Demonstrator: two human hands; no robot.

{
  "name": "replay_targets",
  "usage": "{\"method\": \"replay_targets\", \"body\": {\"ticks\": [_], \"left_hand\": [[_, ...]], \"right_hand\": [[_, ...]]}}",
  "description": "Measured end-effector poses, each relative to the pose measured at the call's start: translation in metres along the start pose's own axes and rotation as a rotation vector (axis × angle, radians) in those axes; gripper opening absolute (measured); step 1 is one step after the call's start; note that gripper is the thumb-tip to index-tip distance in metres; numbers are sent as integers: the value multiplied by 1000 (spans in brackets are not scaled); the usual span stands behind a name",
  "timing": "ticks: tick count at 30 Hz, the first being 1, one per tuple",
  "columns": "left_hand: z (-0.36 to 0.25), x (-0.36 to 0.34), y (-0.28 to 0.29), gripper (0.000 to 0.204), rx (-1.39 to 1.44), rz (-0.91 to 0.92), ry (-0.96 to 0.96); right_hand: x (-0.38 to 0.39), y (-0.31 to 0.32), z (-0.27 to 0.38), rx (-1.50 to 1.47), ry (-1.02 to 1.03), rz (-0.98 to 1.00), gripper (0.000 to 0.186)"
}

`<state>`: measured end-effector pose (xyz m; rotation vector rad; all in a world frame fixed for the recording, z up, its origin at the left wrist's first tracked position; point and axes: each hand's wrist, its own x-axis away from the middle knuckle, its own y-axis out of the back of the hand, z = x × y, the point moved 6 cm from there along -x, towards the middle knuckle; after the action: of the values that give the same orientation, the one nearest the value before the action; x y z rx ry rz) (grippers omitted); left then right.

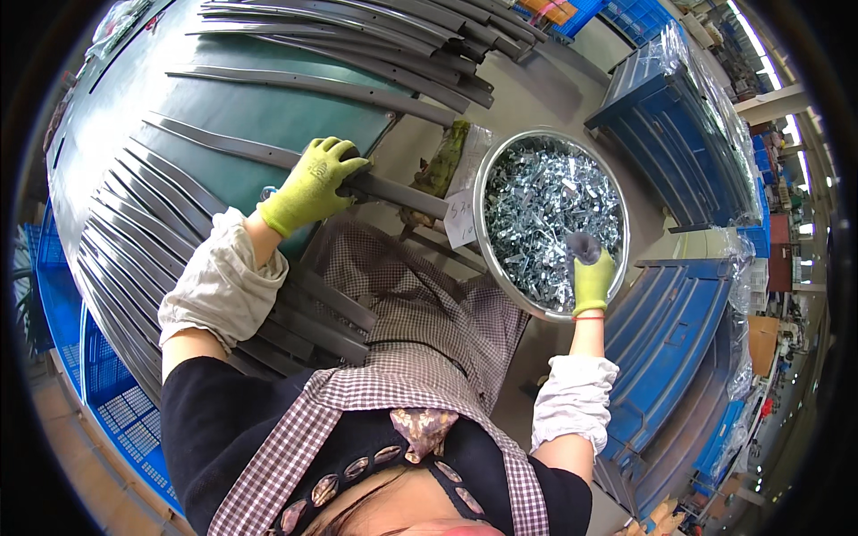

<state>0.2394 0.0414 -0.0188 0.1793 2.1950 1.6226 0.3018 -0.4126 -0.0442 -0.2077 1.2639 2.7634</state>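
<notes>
My left hand (pixel 307 183), in a yellow-green glove, grips a long dark strip (pixel 393 192) at the green table's (pixel 349 107) edge. Many similar curved strips (pixel 134 232) lie side by side on the tabletop, with more bunched at its far end. My right hand (pixel 590 272), in a yellow-green glove with grey fingertips, is inside a round steel basin (pixel 487 268) heaped with small shiny metal pieces (pixel 541 201). Its fingers are bunched in the pile; whatever they hold is hidden. A white paper with handwriting (pixel 462 223) hangs beside the basin.
Blue bins (pixel 666 134) with plastic wrap stand at upper right; more blue containers (pixel 670 339) are at lower right. Blue perforated crates (pixel 116 393) sit at left. A checkered apron (pixel 420 313) covers my lap, below the table's edge.
</notes>
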Motion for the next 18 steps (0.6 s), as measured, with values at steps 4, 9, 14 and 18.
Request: {"method": "replay_targets", "body": {"ticks": [4,9,14,18], "left_hand": [[-17,11,8,55,-58,-9,26],[-31,21,-8,58,-227,32,-62],[-38,38,-18,72,-230,114,-106],[-36,32,-18,72,-127,233,-263]], "right_hand": [[-6,-2,-26,-504,-160,-25,16],[-2,-1,-13,-733,-338,69,16],[5,-9,-37,-1189,-570,114,18],[15,-6,-35,-1149,-470,116,15]]}}
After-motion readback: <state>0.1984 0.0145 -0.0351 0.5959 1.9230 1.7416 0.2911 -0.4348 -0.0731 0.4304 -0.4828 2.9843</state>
